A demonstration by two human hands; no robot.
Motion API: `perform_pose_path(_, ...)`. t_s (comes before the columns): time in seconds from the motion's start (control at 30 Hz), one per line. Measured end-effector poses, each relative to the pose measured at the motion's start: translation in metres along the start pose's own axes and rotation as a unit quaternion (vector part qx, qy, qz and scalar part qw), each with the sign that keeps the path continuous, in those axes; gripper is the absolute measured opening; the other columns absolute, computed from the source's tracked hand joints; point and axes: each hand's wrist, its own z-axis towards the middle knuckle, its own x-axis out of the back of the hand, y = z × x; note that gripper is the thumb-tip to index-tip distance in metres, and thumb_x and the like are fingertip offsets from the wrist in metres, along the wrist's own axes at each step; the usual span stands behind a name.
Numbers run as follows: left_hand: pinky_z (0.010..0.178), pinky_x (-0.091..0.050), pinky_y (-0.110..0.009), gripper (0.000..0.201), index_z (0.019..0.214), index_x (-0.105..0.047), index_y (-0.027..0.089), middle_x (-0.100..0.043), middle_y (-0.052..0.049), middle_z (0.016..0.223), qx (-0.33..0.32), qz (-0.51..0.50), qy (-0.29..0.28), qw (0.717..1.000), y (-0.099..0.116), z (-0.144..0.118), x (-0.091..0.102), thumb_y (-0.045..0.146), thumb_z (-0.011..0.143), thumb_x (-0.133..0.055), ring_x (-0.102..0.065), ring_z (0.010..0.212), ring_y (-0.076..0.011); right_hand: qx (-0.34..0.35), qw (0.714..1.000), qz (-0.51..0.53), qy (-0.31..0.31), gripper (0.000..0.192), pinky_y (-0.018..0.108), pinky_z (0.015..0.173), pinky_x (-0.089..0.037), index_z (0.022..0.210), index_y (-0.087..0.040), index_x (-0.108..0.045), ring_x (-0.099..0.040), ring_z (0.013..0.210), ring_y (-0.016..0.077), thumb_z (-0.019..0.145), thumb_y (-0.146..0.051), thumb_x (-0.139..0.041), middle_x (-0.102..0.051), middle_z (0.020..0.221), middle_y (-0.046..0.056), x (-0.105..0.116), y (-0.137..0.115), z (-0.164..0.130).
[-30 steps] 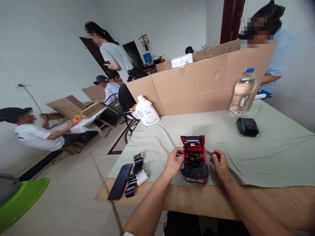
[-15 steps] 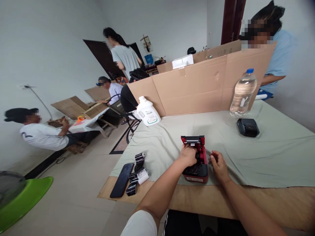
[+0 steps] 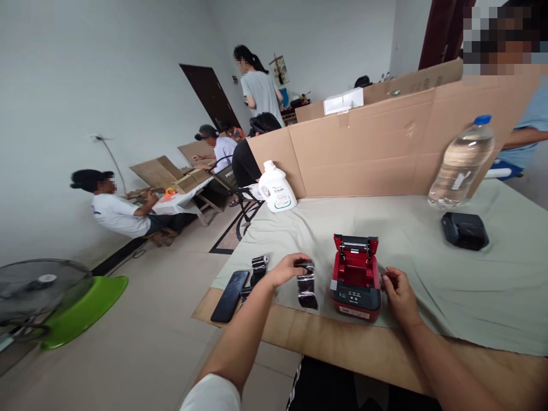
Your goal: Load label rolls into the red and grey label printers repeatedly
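Note:
A small red printer [image 3: 356, 278] stands open on the pale green cloth [image 3: 449, 274] near the table's front edge, its paper bay showing bare red. My left hand [image 3: 287, 268] is left of it, holding a black roll [image 3: 306, 283] whose dark shiny strip hangs down over the cloth. My right hand [image 3: 396, 287] rests against the printer's right side, fingers curled. More dark rolls [image 3: 258, 269] and a black phone [image 3: 230, 287] lie farther left by the table corner.
A cardboard wall [image 3: 385, 148] backs the table, with a white jug [image 3: 277, 187], a water bottle [image 3: 461, 162] and a black printer [image 3: 465, 230] in front of it. A person stands behind the cardboard at right. Other people sit and stand at left. A green-based fan [image 3: 51, 297] is on the floor.
My left hand has come out of the printer's bay and moved left with the black roll in it, leaving the bay bare. The view has turned to the left.

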Motion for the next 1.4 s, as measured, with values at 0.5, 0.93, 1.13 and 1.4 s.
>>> perform_pose_path(0.5,0.1,-0.03,-0.044,0.05,0.112,-0.063,0.021,-0.056,-0.01,0.129,0.154,0.403,0.177,0.884,-0.08,0.003,0.115,0.006,0.065,-0.058,-0.038,0.126,-0.0318,-0.003,1.0,-0.023,-0.012,0.047,0.041,0.078,-0.049,0.113,-0.02,-0.051,-0.062,0.083,0.0232,0.081,-0.054,-0.047,-0.065,0.097,0.009,0.0,0.0,0.001)
perform_pose_path(0.93,0.068,-0.048,-0.029,0.042,0.113,-0.05,0.017,-0.055,-0.003,0.086,0.12,0.254,0.278,0.919,-0.055,-0.019,0.113,0.015,0.071,-0.052,-0.056,0.078,-0.0178,-0.012,1.0,-0.019,-0.015,0.047,0.038,0.073,-0.05,0.11,-0.018,-0.052,-0.063,0.079,0.0228,0.081,-0.054,-0.046,-0.067,0.093,0.009,-0.001,-0.008,0.0)
perform_pose_path(1.13,0.046,-0.037,-0.017,0.042,0.105,-0.05,0.02,-0.054,0.001,0.082,0.013,-0.043,-0.076,0.996,0.045,-0.054,0.061,0.028,0.069,-0.069,-0.047,0.057,-0.008,0.01,0.999,-0.034,-0.022,0.045,0.037,0.073,-0.049,0.109,-0.017,-0.053,-0.063,0.076,0.0216,0.083,-0.053,-0.044,-0.067,0.09,0.008,0.0,-0.014,0.0)
perform_pose_path(1.4,0.079,-0.049,-0.029,0.045,0.115,-0.05,0.018,-0.062,-0.007,0.104,-0.11,0.132,-0.388,0.905,0.12,-0.023,-0.061,0.016,0.072,-0.063,-0.059,0.093,-0.0194,0.009,0.999,-0.018,-0.027,0.04,0.037,0.073,-0.05,0.106,-0.018,-0.053,-0.063,0.074,0.0208,0.082,-0.049,-0.045,-0.067,0.088,0.007,0.002,-0.02,0.0)
